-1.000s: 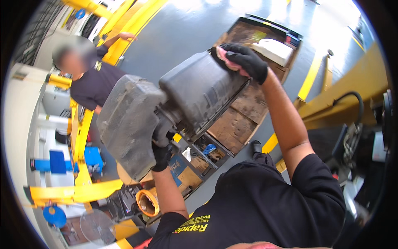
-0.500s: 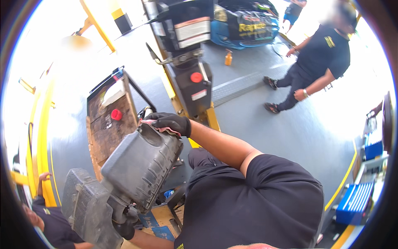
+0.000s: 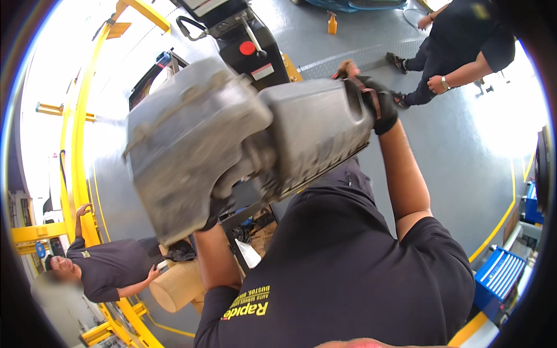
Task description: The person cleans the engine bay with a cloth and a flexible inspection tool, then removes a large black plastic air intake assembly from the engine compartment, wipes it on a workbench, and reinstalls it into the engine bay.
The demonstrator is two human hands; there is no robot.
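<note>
A large, dusty dark-grey plastic air filter housing (image 3: 319, 119) is raised in front of my chest, slightly blurred by motion. Its bulky box-shaped section (image 3: 180, 145) points left, joined to the ribbed half by a short neck. My right hand (image 3: 384, 110), in a black glove, grips the far right end, with a reddish cloth (image 3: 371, 97) bunched between glove and plastic. From below, my left hand (image 3: 219, 212), also black-gloved, supports the housing near the neck; its fingers are mostly hidden behind the plastic.
A black machine with a red button (image 3: 248, 48) stands ahead. One co-worker (image 3: 464, 52) is at the far right, another (image 3: 116, 267) at lower left beside yellow lift posts (image 3: 75, 151). An orange spray bottle (image 3: 332, 23) sits on the floor; a blue tool chest (image 3: 499, 275) is at right.
The housing has swung up and to the right, turning nearer level. Both hands moved with it, keeping hold. My view has shifted, showing more of the left co-worker.
</note>
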